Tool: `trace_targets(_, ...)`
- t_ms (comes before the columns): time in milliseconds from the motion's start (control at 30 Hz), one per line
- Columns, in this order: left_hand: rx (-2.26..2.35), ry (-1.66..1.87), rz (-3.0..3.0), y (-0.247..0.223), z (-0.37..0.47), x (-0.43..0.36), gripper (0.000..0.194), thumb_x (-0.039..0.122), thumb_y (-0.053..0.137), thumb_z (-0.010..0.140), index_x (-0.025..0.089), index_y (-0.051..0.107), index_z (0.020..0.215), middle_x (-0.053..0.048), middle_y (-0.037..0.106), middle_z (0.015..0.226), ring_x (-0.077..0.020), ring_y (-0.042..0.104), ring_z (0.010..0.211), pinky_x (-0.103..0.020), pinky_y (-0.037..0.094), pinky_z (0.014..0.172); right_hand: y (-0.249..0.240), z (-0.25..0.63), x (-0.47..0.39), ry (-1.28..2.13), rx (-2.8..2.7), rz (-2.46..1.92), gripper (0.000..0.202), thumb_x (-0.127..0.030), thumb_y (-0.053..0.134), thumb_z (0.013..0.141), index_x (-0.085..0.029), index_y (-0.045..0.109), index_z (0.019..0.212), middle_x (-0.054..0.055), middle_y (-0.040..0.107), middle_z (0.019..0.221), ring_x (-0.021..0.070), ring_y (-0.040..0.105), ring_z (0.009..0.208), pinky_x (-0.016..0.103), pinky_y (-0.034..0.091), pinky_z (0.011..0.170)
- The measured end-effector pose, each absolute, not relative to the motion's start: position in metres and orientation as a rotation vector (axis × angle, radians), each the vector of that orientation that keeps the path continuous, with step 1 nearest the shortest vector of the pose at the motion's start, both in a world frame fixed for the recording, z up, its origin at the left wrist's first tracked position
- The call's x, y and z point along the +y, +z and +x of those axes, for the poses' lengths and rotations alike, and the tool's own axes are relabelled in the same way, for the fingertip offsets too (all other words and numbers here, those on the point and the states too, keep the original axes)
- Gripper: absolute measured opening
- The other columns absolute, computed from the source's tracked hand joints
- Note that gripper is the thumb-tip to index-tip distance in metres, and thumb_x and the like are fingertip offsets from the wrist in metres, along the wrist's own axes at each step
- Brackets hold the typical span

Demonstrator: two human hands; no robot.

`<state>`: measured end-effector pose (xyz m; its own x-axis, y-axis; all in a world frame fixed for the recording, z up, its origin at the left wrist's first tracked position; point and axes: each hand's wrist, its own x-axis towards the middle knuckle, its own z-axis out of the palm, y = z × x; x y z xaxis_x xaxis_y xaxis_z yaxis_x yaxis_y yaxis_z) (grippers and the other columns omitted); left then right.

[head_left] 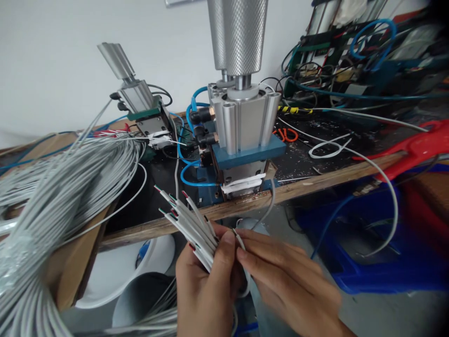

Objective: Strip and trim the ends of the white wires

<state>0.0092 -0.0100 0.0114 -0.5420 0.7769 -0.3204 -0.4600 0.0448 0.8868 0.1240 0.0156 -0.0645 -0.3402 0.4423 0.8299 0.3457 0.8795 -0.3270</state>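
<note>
My left hand (206,285) is closed round a bundle of white cables (194,224), their cut ends fanned up to the left with red, green and dark inner wires showing. Between the thumb and fingertips of my right hand (280,267) is a single white cable (240,241), pinched close to the left thumb. Its lower length is partly hidden by my fingers. Just beyond both hands, at the bench edge, stands a pneumatic press (242,121) with a knurled metal cylinder on top and white strips across its front.
A big coil of grey cables (80,187) lies at the left, near a second pneumatic press (136,103). A red air gun (417,145) is at the right above a blue bin (396,267). Below the wooden bench edge (308,189) sits a white round tub (122,271).
</note>
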Motion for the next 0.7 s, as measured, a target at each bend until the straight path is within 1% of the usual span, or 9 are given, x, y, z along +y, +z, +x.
trace_targets(133, 1.361, 1.679, 0.348, 0.009, 0.01, -0.011, 0.021, 0.027, 0.092, 0.06, 0.019, 0.073, 0.062, 0.006, 0.051, 0.047, -0.0039, 0.036, 0.042, -0.01, 0.031, 0.039, -0.06, 0.124, 0.017, 0.155, -1.933, -0.565, 0.041, -0.002, 0.057, 0.098, -0.017, 0.063, 0.136, 0.006, 0.073, 0.132, 0.0212, 0.073, 0.118, 0.033, 0.066, 0.098)
trace_targets(200, 1.363, 1.668, 0.348, 0.009, 0.01, -0.011, 0.02, 0.026, 0.092, 0.06, 0.019, 0.073, 0.062, 0.006, 0.05, 0.046, -0.004, 0.036, 0.042, -0.01, 0.03, 0.039, -0.057, 0.122, 0.017, 0.136, -1.897, -0.565, 0.037, -0.001, 0.057, 0.098, -0.015, 0.066, 0.131, 0.007, 0.075, 0.128, 0.0189, 0.074, 0.116, 0.03, 0.065, 0.098)
trace_targets(333, 1.327, 1.643, 0.356, 0.007, 0.008, -0.009, 0.018, 0.027, 0.092, 0.063, 0.02, 0.076, 0.067, 0.004, 0.057, 0.054, -0.0029, 0.037, 0.041, -0.011, 0.031, 0.039, -0.052, 0.12, 0.019, 0.152, -1.856, -0.551, 0.027, 0.0, 0.058, 0.098, -0.011, 0.072, 0.118, 0.008, 0.078, 0.121, 0.0157, 0.073, 0.117, 0.024, 0.06, 0.103)
trace_targets(400, 1.284, 1.594, 0.404, 0.005, 0.005, -0.008, 0.017, 0.03, 0.091, 0.066, 0.02, 0.079, 0.073, 0.005, 0.055, 0.053, -0.0029, 0.036, 0.041, -0.011, 0.03, 0.038, -0.049, 0.119, 0.021, 0.151, -1.836, -0.543, 0.025, 0.0, 0.058, 0.098, -0.011, 0.073, 0.114, 0.008, 0.08, 0.118, 0.0152, 0.073, 0.116, 0.022, 0.059, 0.104)
trace_targets(467, 1.27, 1.561, 0.455, 0.003, 0.0, -0.007, 0.018, 0.033, 0.089, 0.07, 0.02, 0.079, 0.079, 0.006, 0.049, 0.048, -0.0036, 0.036, 0.04, -0.011, 0.03, 0.039, -0.047, 0.119, 0.025, 0.139, -1.808, -0.55, 0.024, 0.0, 0.058, 0.097, -0.011, 0.075, 0.111, 0.008, 0.081, 0.113, 0.0154, 0.075, 0.112, 0.021, 0.06, 0.101)
trace_targets(567, 1.313, 1.59, 0.534, 0.009, -0.005, -0.005, 0.017, 0.034, 0.084, 0.076, 0.02, 0.075, 0.08, 0.008, 0.044, 0.041, -0.0041, 0.034, 0.037, -0.011, 0.028, 0.038, -0.045, 0.116, 0.034, 0.159, -1.725, -0.601, 0.027, 0.002, 0.062, 0.094, -0.014, 0.076, 0.11, 0.007, 0.082, 0.108, 0.0157, 0.079, 0.102, 0.021, 0.065, 0.092)
trace_targets(633, 1.355, 1.627, 0.539, 0.018, -0.005, -0.003, 0.014, 0.03, 0.081, 0.075, 0.021, 0.071, 0.076, 0.008, 0.044, 0.038, -0.0049, 0.034, 0.034, -0.012, 0.026, 0.036, -0.045, 0.112, 0.043, 0.188, -1.642, -0.667, 0.031, 0.002, 0.066, 0.091, -0.02, 0.076, 0.111, 0.004, 0.083, 0.105, 0.016, 0.08, 0.096, 0.024, 0.067, 0.085)
trace_targets(700, 1.395, 1.68, 0.458, 0.03, -0.003, -0.002, 0.012, 0.027, 0.079, 0.073, 0.023, 0.068, 0.073, 0.009, 0.044, 0.037, -0.0046, 0.033, 0.031, -0.013, 0.022, 0.033, -0.046, 0.109, 0.053, 0.213, -1.597, -0.722, 0.032, 0.002, 0.068, 0.09, -0.023, 0.077, 0.109, 0.003, 0.083, 0.102, 0.0169, 0.08, 0.092, 0.026, 0.068, 0.082)
